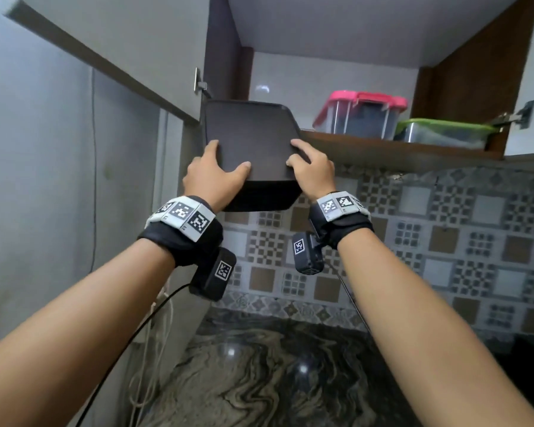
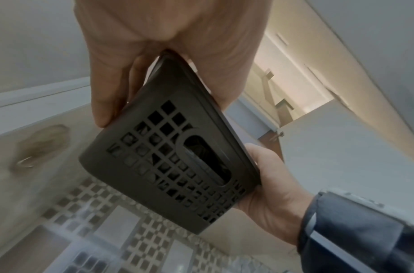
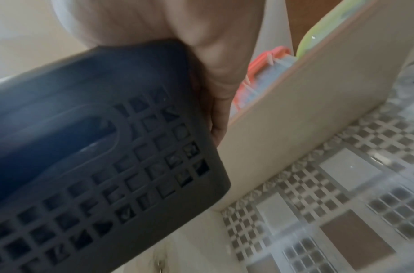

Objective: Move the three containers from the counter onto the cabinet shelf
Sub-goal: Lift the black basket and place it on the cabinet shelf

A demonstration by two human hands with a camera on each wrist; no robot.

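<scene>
From the head view, both hands hold a dark lidded basket (image 1: 250,143) raised in front of the open cabinet, its far end at the left end of the cabinet shelf (image 1: 383,146). The left hand (image 1: 211,177) grips the near left corner, thumb curled over the lid; the right hand (image 1: 313,172) grips the near right corner, fingers laid on the lid. On the shelf to the right stand a pink-lidded container (image 1: 361,115) and, just beside it, a green-lidded container (image 1: 444,134). Below lies the dark marbled surface (image 1: 275,380), with patterned wall tiles (image 1: 444,226) behind it.

The left wrist view shows the left hand (image 2: 168,46) clasped around the basket (image 2: 173,162) at its top corner, with the right hand (image 2: 271,184) cupping the other end beneath the lattice side.

The right wrist view is blurred: the right hand (image 3: 201,55) wraps the basket (image 3: 107,157) corner, and the shelf edge (image 3: 306,110) runs close beside it, the pink (image 3: 259,73) and green (image 3: 329,27) lids just visible above.
</scene>
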